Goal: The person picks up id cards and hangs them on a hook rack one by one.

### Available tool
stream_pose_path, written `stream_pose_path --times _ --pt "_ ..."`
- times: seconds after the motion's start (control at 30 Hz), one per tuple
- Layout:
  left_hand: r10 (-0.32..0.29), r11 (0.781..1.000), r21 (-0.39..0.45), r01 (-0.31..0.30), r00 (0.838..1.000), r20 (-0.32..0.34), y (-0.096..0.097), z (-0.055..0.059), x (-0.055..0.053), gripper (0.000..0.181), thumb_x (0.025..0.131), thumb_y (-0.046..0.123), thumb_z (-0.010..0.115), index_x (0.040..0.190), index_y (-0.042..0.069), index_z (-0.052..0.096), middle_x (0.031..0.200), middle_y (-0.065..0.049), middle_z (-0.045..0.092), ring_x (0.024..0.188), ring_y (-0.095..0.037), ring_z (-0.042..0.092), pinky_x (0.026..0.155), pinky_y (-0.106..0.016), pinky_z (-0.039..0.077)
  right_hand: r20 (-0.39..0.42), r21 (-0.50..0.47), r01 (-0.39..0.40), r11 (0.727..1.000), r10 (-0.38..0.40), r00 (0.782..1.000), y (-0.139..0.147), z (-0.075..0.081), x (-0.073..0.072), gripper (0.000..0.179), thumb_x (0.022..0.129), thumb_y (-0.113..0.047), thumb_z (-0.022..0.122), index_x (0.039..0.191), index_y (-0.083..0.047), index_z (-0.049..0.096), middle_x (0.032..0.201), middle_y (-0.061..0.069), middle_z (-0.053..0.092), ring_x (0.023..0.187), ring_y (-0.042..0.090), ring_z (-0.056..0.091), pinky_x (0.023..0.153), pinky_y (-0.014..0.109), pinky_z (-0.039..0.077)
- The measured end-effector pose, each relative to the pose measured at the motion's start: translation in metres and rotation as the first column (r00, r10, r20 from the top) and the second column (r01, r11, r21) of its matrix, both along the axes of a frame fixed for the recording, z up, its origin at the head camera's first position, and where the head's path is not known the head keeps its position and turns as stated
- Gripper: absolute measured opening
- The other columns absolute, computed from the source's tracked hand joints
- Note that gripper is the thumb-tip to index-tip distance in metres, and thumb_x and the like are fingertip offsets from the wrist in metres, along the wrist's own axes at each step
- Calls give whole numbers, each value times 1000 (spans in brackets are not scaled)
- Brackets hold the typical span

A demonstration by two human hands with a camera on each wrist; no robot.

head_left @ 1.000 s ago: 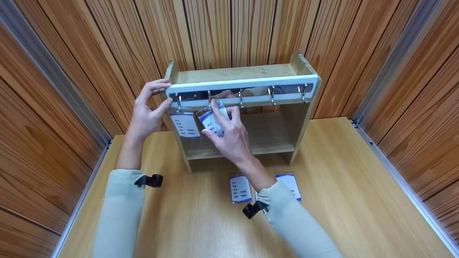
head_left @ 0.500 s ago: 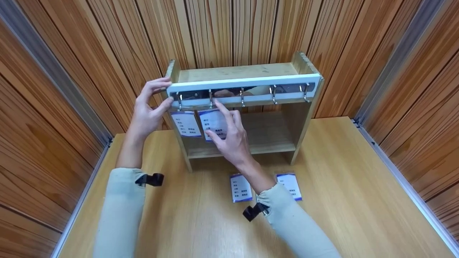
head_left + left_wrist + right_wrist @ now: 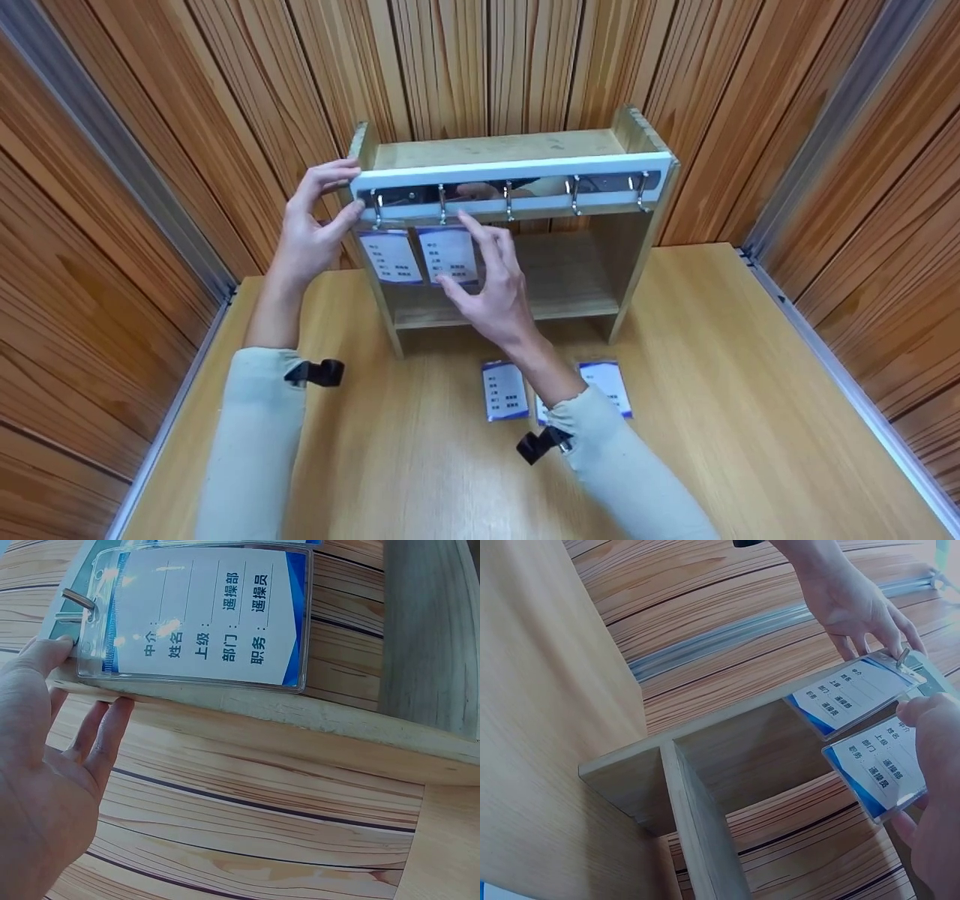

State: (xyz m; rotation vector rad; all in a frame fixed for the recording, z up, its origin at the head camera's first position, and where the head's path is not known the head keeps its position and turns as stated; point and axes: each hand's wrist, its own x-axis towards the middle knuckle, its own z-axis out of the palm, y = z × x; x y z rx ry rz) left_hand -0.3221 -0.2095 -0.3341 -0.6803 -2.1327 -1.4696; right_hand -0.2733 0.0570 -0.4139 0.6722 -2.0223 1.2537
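A white hook rail [image 3: 465,174] with several metal hooks runs along the top front of a small wooden shelf [image 3: 510,313]. My left hand [image 3: 311,225] grips the shelf's upper left corner, thumb on the rail's front and fingers around the side. From the leftmost hook hangs a clear-sleeved ID badge [image 3: 202,615], white with blue corners. Beside it, a second ID badge [image 3: 448,251] hangs below the second hook. My right hand [image 3: 496,289] is at that badge's right side, fingers loosely bent and spread, forefinger near the rail's lower edge and thumb by the badge's bottom.
On the wooden table [image 3: 390,465] in front of the shelf lie a badge [image 3: 505,391] and another badge [image 3: 606,386]. Between them a further badge [image 3: 541,411] is mostly hidden by my right forearm. Wood-plank walls [image 3: 525,60] enclose the back and sides.
My right hand has let go of the second badge, which was tilted and now hangs straight. The hand has moved slightly right, away from it. The left hand keeps its grip.
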Motion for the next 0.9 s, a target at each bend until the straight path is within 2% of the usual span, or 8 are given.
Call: stream_pose_path --times 0.17,0.37,0.47,0.73,0.9 --pt "1 1000 0 -1 1000 13 2 0 0 39 109 5 70 147 3 63 167 -9 59 154 -28 54 135 -63 34 -17 18 -9 1000 10 1000 9 -9 3 83 95 -12 90 165 -2 49 149 20 59 138 32 62 119 49 58" --pt "1 1000 1 -1 1000 5 1 0 0 38 110 5 69 147 3 63 167 -10 59 153 -28 55 134 -68 33 35 16 -29 999 28 999 20 -22 8 82 96 -16 89 167 -4 48 153 20 59 139 35 66 113 47 64" --pt "2 1000 2 -2 1000 9 1 1 0 39 109 5 69 147 3 63 167 -10 59 153 -28 54 135 -65 33 66 16 -28 999 27 997 27 -28 12 82 97 -17 89 166 -6 49 151 21 59 137 37 67 110 51 65" --pt "8 1000 -2 -8 1000 15 1 2 1 39 110 6 69 148 5 62 168 -9 58 154 -29 53 135 -62 34 109 40 -7 999 3 994 46 -45 17 82 95 -17 91 166 -8 52 151 18 60 136 33 65 105 50 64" --pt "6 1000 3 -6 1000 16 1 1 0 39 109 5 70 148 4 62 167 -9 59 155 -28 53 135 -62 33 135 77 -26 997 15 991 60 -56 19 79 94 -19 92 164 -11 56 151 18 62 140 34 64 117 58 60"
